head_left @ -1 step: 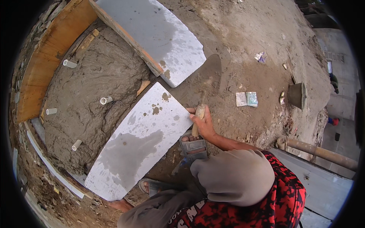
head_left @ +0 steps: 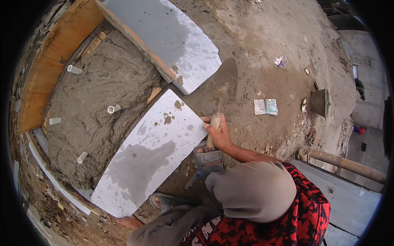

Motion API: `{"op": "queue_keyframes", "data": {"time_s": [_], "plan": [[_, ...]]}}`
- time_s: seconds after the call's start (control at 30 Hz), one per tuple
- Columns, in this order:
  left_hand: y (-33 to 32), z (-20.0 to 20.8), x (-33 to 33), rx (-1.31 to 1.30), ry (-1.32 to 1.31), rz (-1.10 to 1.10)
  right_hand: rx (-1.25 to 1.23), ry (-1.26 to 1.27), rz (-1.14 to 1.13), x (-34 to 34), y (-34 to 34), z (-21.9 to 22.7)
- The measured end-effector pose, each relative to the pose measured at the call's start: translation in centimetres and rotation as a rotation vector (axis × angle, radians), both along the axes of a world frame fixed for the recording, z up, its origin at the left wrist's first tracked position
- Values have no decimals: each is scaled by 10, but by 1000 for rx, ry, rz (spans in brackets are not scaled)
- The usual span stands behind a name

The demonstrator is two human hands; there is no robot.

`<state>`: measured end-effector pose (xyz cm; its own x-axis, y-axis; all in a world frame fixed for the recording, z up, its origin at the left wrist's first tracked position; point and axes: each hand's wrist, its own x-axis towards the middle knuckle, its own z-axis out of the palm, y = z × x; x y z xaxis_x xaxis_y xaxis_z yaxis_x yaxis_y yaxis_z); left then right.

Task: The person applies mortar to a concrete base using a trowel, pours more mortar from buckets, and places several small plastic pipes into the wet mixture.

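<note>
My right hand (head_left: 220, 133) is closed round the wooden handle of a trowel (head_left: 228, 78). The trowel's mud-grey pointed blade reaches away over the dirt. At the near lower corner of a white foam-like board (head_left: 154, 151), my left hand (head_left: 130, 222) touches the edge, its fingers mostly hidden. Wet grey patches and splashes mark this board. It lies slanted along the open side of a form filled with wet concrete (head_left: 98, 90). Several short white pipes, one being the middle pipe (head_left: 114, 109), stick up from the concrete.
A curved plywood wall (head_left: 61, 61) and a wooden plank (head_left: 137, 43) border the concrete. Beyond the plank lies a second wet white board (head_left: 184, 45). On the dirt are an opened packet (head_left: 266, 107) and a bucket (head_left: 319, 102). A pole (head_left: 344, 165) lies at right.
</note>
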<state>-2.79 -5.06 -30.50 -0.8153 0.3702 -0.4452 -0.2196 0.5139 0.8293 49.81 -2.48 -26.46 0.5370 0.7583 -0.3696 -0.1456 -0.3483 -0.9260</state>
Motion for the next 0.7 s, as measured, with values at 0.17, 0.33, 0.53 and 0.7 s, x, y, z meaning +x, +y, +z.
{"op": "queue_keyframes", "data": {"time_s": [0.17, 0.33, 0.53, 0.7], "plan": [[5, 3, 8, -98, 112, -96, -9, 6, -5, 0, -1, -1], [1, 8, 5, -156, 205, -162, -33, -117, 67, 1, -7, 20], [-5, 19, -42, -202, 358, -316, -2, -70, 133, -21, -10, 12], [0, -18, -141, -356, 602, -361, 32, -60, 132, -63, -8, 26]]}}
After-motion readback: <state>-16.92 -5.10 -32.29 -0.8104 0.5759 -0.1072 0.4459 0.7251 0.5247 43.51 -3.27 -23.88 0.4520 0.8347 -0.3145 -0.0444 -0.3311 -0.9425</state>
